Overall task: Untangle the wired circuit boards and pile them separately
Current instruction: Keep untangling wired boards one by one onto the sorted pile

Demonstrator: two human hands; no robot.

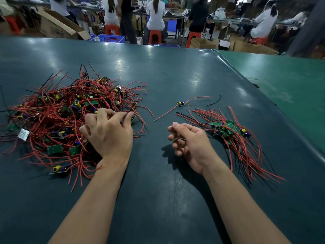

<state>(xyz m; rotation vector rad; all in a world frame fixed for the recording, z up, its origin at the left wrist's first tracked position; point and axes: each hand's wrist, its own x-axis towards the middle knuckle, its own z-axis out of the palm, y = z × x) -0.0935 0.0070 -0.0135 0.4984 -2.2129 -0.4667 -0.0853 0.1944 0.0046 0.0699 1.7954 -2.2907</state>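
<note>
We see a dark green worktop (167, 71) with a big tangle (70, 117) of circuit boards and red and black wires on its left side. Our left hand (109, 132) lies on the near right edge of that tangle, palm down, its fingers (103, 114) curled into the wires; whether they pinch a particular wire or board we cannot tell, since the tips are buried among the strands.

Our right hand (190, 140) hangs just above the worktop, right of the left hand and apart from it, with the fingers loosely curled and the thumb over them. It holds nothing that we can make out.

Just right of the right hand lies the sorted pile (228, 131): several green boards lying together, their red and black wires fanning out toward the near right and the far left. Farther off, between the tangle and the pile, a single board (180, 103) lies alone, apart from both, with one red wire running near-left and others running right.

A lighter green mat (284, 81) covers the worktop at far right. Beyond the far edge people sit on orange stools (155, 36) at other benches, with cardboard boxes (58, 25) and a blue crate (111, 38) on the floor.
</note>
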